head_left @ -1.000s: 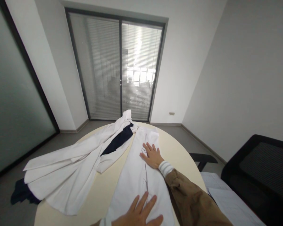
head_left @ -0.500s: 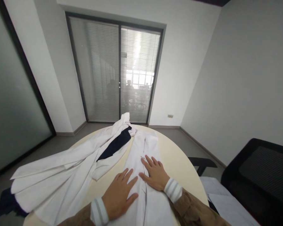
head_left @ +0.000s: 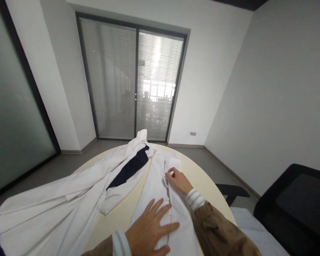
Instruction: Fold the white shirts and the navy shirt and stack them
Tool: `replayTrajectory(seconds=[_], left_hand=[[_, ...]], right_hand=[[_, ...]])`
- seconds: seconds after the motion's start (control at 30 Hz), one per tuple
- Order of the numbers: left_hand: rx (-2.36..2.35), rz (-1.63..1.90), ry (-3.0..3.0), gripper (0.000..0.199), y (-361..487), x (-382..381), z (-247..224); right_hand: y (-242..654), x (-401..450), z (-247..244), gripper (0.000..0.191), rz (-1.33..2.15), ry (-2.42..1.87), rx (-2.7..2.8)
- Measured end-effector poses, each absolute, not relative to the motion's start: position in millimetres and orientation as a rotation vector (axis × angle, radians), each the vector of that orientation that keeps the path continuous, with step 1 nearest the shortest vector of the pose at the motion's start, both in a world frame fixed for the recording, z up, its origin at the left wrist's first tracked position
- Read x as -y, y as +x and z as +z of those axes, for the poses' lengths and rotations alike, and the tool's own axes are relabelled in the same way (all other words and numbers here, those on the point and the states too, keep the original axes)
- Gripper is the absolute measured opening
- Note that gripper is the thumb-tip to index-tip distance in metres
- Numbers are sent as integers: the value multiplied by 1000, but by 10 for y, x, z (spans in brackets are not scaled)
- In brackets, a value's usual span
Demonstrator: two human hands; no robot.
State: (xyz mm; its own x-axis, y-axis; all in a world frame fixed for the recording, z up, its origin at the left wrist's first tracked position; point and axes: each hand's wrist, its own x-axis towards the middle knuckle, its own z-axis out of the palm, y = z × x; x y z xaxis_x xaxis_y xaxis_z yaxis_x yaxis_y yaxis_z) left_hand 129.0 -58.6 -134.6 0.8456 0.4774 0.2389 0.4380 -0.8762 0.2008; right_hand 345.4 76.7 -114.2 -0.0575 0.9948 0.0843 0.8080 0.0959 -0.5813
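Observation:
A white cloth garment (head_left: 155, 177) lies lengthwise on the round cream table (head_left: 200, 181), with a seam or front edge running down its middle. My left hand (head_left: 152, 225) rests on its near part, fingers spread. Farther up, my right hand (head_left: 178, 180) pinches the garment's middle edge between thumb and fingers, lifting the fabric slightly. To the left, a heap of white cloth (head_left: 77, 192) spreads in long folds over the table's left side. A dark navy piece of fabric (head_left: 129, 169) shows among those folds.
On the right stands a black mesh office chair (head_left: 301, 202) with its armrest (head_left: 233, 190) close to the table edge. White papers or cloth (head_left: 249, 220) lie below the table on that side. Behind the table is a glass partition with blinds (head_left: 133, 81).
My right hand has gone from lying flat with fingers spread to pinching the garment's edge, a little farther up. My left hand has slid nearer and to the right, still spread.

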Motion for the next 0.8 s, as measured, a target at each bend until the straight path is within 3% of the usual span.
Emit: replayTrajectory(seconds=[0.13,0.2,0.5,0.7,0.77,0.8], left_hand=[[-297,539,2986,25,1349,552,-1435],[-203,558,2996,16,1390,555,-1470],[-80,686,3018,10,1469,650,-1557],[-102,523,3051,15,1506,682,-1730],[-196,573,3048,11,1492,692,-1686],[-257,597,3059,18,1476,695,-1647]], right_hand=[[3374,-694,-1212,41,614,-1674,2037],[3381,-706,-1257,45,627,-1633,2057],[3463,-787,-1339,48,648,-1554,2055],[3273,-586,-1492,38,39,-1653,2165],[3238,-570,-1500,40,-15,-1666,2204],[3242,-592,-1488,42,22,-1663,2221]])
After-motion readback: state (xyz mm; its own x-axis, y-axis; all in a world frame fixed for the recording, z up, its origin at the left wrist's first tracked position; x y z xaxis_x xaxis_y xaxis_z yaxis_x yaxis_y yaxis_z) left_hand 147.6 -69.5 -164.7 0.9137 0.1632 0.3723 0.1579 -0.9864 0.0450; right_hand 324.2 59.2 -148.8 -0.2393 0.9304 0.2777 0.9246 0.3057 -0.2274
